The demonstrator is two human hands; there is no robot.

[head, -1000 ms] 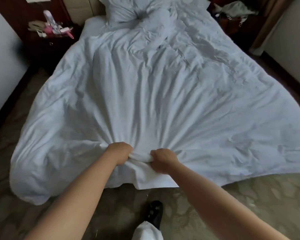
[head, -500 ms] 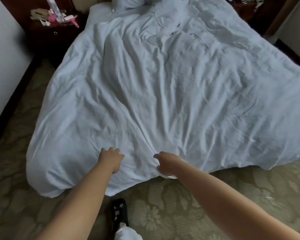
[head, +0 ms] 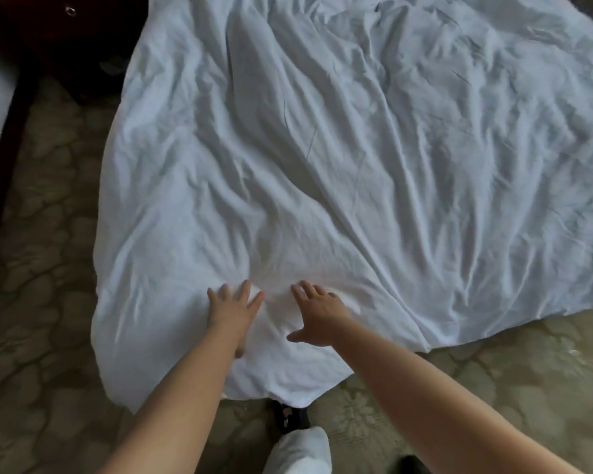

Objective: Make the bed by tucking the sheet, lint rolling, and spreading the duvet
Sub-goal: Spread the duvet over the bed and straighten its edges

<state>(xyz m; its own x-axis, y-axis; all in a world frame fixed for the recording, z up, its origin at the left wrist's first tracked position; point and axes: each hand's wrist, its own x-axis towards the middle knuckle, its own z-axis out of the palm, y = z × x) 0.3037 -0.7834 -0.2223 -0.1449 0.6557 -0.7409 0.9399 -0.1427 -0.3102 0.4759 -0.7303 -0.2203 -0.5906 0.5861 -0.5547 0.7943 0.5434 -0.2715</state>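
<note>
A wrinkled white duvet (head: 339,165) covers the whole bed and hangs over its foot end down to the carpet. My left hand (head: 235,307) lies flat on the duvet near the foot edge, fingers straight and spread. My right hand (head: 317,314) rests flat beside it, a short gap apart, fingers spread and thumb out to the left. Neither hand holds any cloth. The sheet under the duvet is hidden, and no lint roller is in view.
Patterned beige carpet (head: 42,268) surrounds the bed. A dark wooden nightstand (head: 59,32) stands at the upper left by a white wall with a dark baseboard (head: 4,138). My foot in a dark shoe (head: 290,417) and white trouser leg sit just below the duvet's hanging edge.
Both hands let go of the bunched duvet edge they gripped a second ago and now lie flat and spread on it. The view has moved closer to the bed.
</note>
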